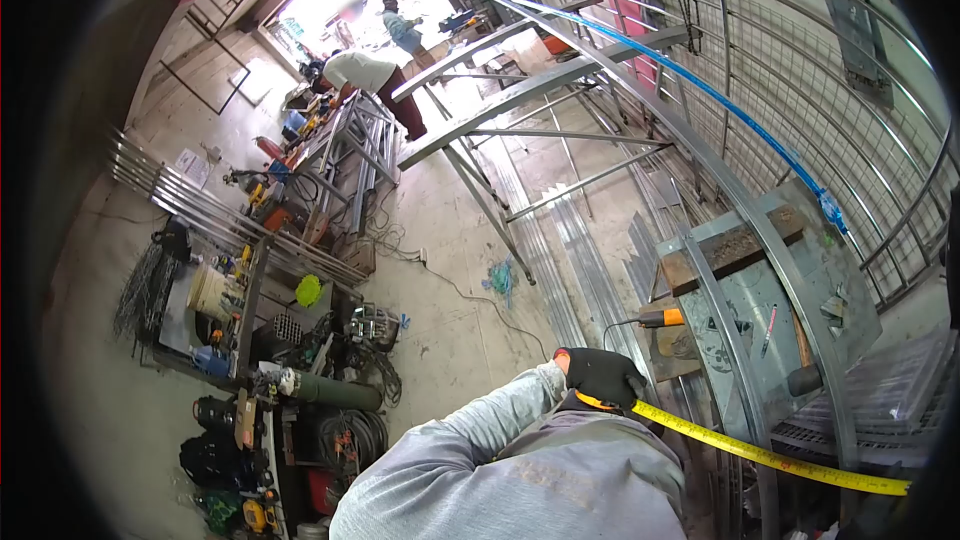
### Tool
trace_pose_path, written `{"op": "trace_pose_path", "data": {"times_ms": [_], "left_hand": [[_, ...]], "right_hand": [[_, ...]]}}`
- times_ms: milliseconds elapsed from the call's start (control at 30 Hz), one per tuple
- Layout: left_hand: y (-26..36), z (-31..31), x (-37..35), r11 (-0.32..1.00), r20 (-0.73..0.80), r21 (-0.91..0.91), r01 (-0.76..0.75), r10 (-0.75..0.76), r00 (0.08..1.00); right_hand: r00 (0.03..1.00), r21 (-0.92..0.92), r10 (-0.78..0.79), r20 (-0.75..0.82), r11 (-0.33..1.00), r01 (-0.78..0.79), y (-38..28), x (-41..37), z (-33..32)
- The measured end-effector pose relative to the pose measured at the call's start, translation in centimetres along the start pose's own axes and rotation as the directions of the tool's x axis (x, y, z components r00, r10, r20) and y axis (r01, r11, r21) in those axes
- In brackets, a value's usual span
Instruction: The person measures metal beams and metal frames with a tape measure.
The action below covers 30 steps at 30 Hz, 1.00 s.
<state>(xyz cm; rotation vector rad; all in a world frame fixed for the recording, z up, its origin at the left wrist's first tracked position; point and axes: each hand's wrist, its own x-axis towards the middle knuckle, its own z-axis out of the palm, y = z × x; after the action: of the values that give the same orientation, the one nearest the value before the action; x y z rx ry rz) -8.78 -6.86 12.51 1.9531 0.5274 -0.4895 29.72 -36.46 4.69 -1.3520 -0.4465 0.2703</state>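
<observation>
My left hand (605,376), in a dark glove, is closed around a tape measure close to my chest. Its orange edge shows under my fingers, and the yellow tape blade (770,457) stretches out to the lower right. The blade passes in front of two long metal profiles, one of them a curved metal tube (745,202). Where the blade's far end stops I cannot make out. My right hand does not show. Beyond my left hand, an orange-and-black power tool (660,318) lies by a metal-topped bench (735,340), with a hammer (803,380) on it.
Steel trestles (545,90) support long metal bars. Several metal profiles (575,250) lie along the floor, near a cable. On the left stand a tool-laden shelf and a green gas cylinder (335,390). One person (365,70) bends over a far bench; another (400,28) stands by the doorway.
</observation>
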Motion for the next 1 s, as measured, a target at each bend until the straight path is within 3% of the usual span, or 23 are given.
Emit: {"op": "trace_pose_path", "data": {"times_ms": [100, 167, 267, 367, 400, 433, 500, 533, 700, 767, 900, 933, 967, 1000], "left_hand": [[-4.4, 0.1, 1.6, 0.997, 0.077, 0.021, -0.076, 0.075, 0.994], [-5.6, -0.9, 2.0, 1.0, 0.083, -0.021, -0.017, 0.019, 0.996], [-9.2, -2.9, 3.1, 0.981, 0.17, 0.083, -0.174, 0.158, 0.973], [-9.3, -6.5, 1.3, 0.985, 0.173, -0.002, -0.17, 0.168, 0.971], [-15.1, -5.9, 3.3, 0.505, 0.194, 0.441, -0.742, 0.753, 0.629], [-16.4, -6.6, 3.2, 0.504, 0.183, 0.443, -0.742, 0.759, 0.625], [-18.3, -8.4, 2.1, 0.892, 0.184, 0.111, -0.438, 0.415, 0.891], [-16.9, -10.3, 0.9, 0.582, 0.255, 0.44, -0.684, 0.649, 0.717], [-18.5, -13.8, 0.8, 0.527, 0.2, 0.583, -0.618, 0.644, 0.738], [-17.9, -14.6, 1.4, 0.909, -0.01, 0.319, -0.268, 0.286, 0.958], [-17.5, -16.1, 2.9, 0.876, -0.075, 0.368, -0.311, 0.361, 0.929], [-17.5, -16.2, 3.4, 0.95, -0.117, 0.284, -0.132, 0.171, 0.978], [-18.0, -16.9, 3.5, 0.947, -0.107, 0.289, -0.137, 0.174, 0.979], [-18.4, -17.7, 3.6, 0.917, -0.054, 0.249, -0.312, 0.335, 0.941]], "right_hand": [[0.994, 0.06, 0.066, -0.088, 0.996, -0.061, 0.1, -2.3, 1.2], [0.985, 0.099, 0.102, -0.137, 0.991, -0.088, 0.0, -3.5, 2.7], [0.973, 0.135, 0.148, -0.178, 0.983, -0.125, -1.3, -4.4, 5.3], [0.965, 0.163, 0.177, -0.193, 0.976, -0.147, -2.7, -4.2, 8.6], [0.962, 0.178, 0.189, -0.195, 0.972, -0.155, -3.1, -4.2, 9.9], [0.96, 0.193, 0.203, -0.195, 0.967, -0.165, -3.5, -4.3, 11.4], [0.954, 0.226, 0.231, -0.19, 0.956, -0.187, -4.2, -4.3, 14.4], [0.95, 0.245, 0.25, -0.185, 0.948, -0.202, -4.3, -4.5, 15.9], [0.93, 0.33, 0.319, -0.184, 0.911, -0.247, -4.6, -4.5, 21.7], [0.917, 0.361, 0.349, -0.192, 0.894, -0.264, -4.4, -4.7, 23.2], [0.872, 0.446, 0.43, -0.234, 0.844, -0.296, -3.8, -6.6, 25.8], [0.874, 0.407, 0.413, -0.254, 0.866, -0.291, -2.0, -7.0, 26.6], [0.876, 0.365, 0.397, -0.274, 0.886, -0.287, -0.3, -7.3, 27.4], [0.916, 0.387, 0.364, -0.167, 0.879, -0.279, -1.7, -7.4, 28.8]]}}
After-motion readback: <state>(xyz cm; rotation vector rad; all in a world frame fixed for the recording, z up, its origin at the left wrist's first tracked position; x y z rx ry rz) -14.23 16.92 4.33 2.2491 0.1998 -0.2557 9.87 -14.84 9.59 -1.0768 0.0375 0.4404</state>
